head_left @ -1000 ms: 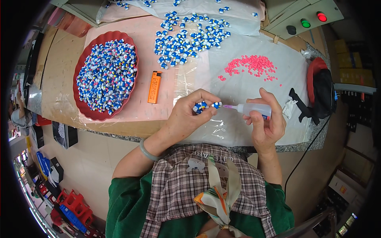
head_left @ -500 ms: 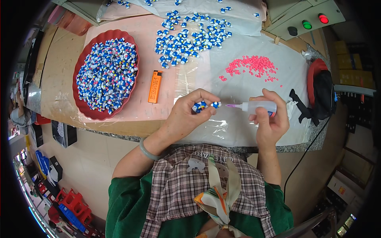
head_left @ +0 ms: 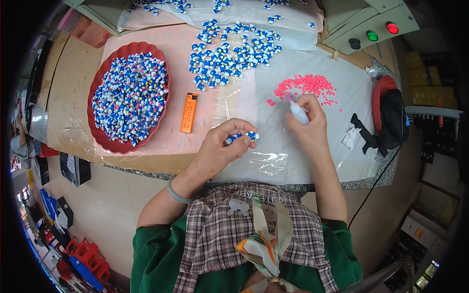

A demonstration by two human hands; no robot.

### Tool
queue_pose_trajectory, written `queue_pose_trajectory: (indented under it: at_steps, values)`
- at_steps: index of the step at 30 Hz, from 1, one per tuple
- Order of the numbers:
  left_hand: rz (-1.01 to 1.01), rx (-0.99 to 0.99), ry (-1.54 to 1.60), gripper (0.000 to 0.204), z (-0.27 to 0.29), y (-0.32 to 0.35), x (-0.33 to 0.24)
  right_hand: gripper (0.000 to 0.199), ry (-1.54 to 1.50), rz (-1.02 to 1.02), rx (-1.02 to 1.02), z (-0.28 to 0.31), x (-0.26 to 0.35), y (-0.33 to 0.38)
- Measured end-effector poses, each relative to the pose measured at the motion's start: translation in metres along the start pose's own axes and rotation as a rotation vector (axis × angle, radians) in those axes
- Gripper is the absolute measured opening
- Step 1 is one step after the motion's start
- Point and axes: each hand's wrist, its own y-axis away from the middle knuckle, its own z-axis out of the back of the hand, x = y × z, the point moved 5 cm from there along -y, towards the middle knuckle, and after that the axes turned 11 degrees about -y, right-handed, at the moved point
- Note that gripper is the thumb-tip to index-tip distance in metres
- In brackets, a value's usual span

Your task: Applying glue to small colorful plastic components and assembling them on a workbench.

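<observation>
Several small blue-and-white pieces with yellow spots [head_left: 251, 136] are in my left hand [head_left: 218, 146], one of them pinched out between thumb and forefinger. My right hand [head_left: 309, 120] grips a small translucent squeeze bottle [head_left: 298, 113], its pinkish tip pointing up and away at the near edge of a pile of tiny pink pieces [head_left: 312, 86]. Whether the tip touches a pink piece, I cannot tell. Beyond my hands, many loose blue-and-white pieces [head_left: 222, 61] lie spread over the table covering. More of them, some with pink bits, fill a red scalloped tray [head_left: 163, 63] at the left.
An orange lighter [head_left: 189, 113] lies between the tray and my left hand. At the right are a crumpled white tissue [head_left: 350, 138], a black strap [head_left: 364, 134] and a black bag [head_left: 392, 117] against a red dish. A control box [head_left: 373, 29] with lit buttons stands at the back right.
My right hand has carried the squeeze bottle away from the pinched piece, forward to the pink pile, turning its tip upward. My left hand has stayed nearly in place, still holding its pieces.
</observation>
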Motion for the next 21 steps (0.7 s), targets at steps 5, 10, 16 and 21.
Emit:
queue_pose_trajectory:
  at_steps: [5,10,16,21]
  values:
    - [-0.046,-0.009,-0.060,0.015,0.002,0.002,0.001,0.018,0.670,0.471,0.056,-0.020,0.016,-0.016]
    - [-0.043,-0.006,-0.097,0.017,0.002,0.003,-0.001,0.020,0.716,0.443,0.141,-0.027,0.020,-0.021]
    - [0.031,0.019,-0.098,0.017,0.004,0.005,-0.001,0.018,0.810,0.442,0.217,-0.027,0.027,-0.019]
    - [0.022,0.011,-0.086,0.018,0.003,0.005,-0.001,0.018,0.823,0.344,0.267,-0.026,0.028,-0.020]
